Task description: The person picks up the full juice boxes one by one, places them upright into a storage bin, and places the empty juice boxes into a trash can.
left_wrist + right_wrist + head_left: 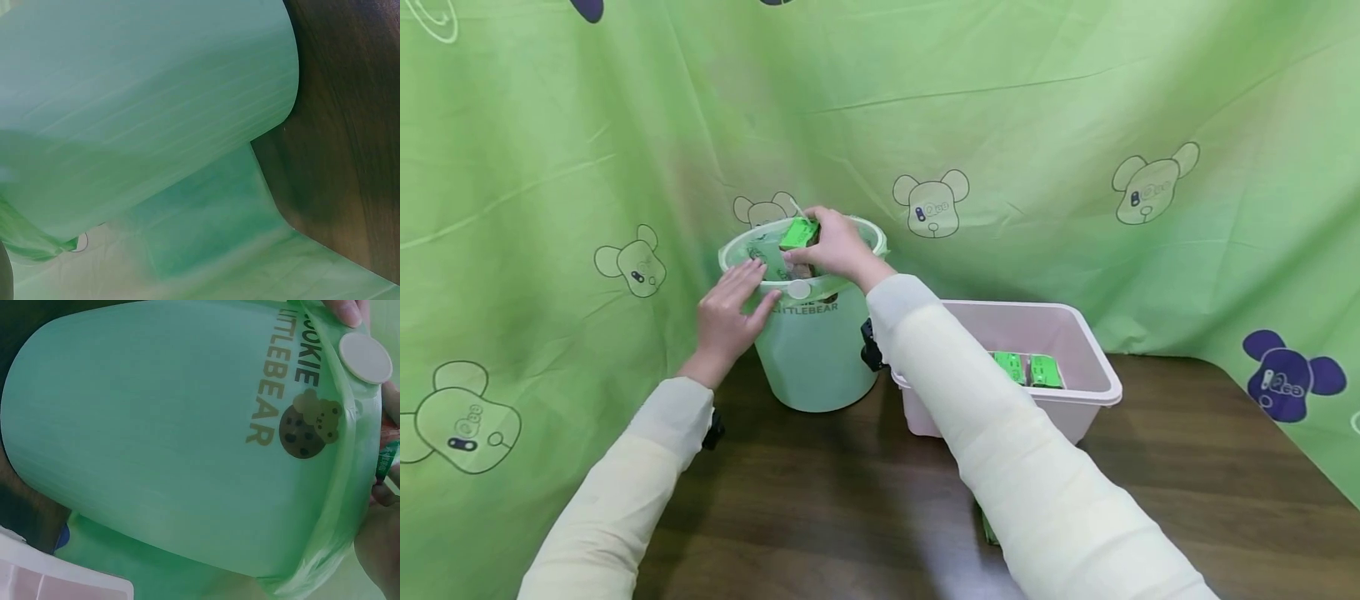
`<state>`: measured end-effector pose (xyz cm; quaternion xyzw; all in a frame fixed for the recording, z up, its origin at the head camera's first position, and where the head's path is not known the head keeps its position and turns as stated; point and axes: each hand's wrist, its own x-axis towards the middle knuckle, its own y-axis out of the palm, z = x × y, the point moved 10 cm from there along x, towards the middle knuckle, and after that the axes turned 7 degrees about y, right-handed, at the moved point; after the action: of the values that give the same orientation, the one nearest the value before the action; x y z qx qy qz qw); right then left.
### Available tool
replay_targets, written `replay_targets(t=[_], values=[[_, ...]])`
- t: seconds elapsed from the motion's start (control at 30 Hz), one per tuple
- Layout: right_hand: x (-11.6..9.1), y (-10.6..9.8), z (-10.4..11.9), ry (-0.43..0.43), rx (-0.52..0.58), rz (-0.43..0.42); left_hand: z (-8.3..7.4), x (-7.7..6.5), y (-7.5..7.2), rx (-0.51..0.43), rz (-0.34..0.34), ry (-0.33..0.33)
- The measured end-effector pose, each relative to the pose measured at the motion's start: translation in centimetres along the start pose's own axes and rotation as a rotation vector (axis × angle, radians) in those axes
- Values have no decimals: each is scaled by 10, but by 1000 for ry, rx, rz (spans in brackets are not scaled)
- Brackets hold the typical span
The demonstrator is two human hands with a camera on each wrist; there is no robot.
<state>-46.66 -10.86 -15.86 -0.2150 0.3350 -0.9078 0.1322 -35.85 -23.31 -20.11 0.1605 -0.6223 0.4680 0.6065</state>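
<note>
A mint-green trash bin (820, 358), lined with a thin green bag (337, 506), stands on the table. My left hand (726, 312) holds its near-left rim, fingers over the edge and thumb against the outside, beside a round white button (365, 358). Over the bin's mouth, my right hand (842, 246) grips a small green-topped carton (799, 234) between thumb and fingers. A thin white straw-like piece (797, 207) sticks up beside it. In the right wrist view, part of the carton's green side (387, 459) shows past the rim.
Right of the bin, a pale pink tub (1037, 317) holds green-topped cartons (1045, 371), partly behind my right sleeve (1000, 425). Under that sleeve, a green object (988, 529) peeks out on the brown wooden table (820, 500). A green bear-print curtain (1037, 108) hangs behind.
</note>
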Motion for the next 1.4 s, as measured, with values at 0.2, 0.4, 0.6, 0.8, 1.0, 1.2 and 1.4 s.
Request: replay_targets(t=[0.2,0.4,0.6,0.8,1.0,1.2,1.4], values=[[0,5,-4,29,-36,32,-1,0,-2,-6,-28,13],[0,9,-1,28,-74,48,0,-3,-6,-1,-58,10],[1,14,-1,28,-101,74,0,-4,-6,-2,-55,14],[1,15,-1,37,-119,98,0,-3,-6,1,-47,18],[1,15,0,22,-155,106,1,-2,-6,2,-52,14],[0,15,0,20,-178,120,0,-2,-6,-1,-58,21],[-1,12,1,25,-172,128,-1,-1,-7,-3,-63,29]])
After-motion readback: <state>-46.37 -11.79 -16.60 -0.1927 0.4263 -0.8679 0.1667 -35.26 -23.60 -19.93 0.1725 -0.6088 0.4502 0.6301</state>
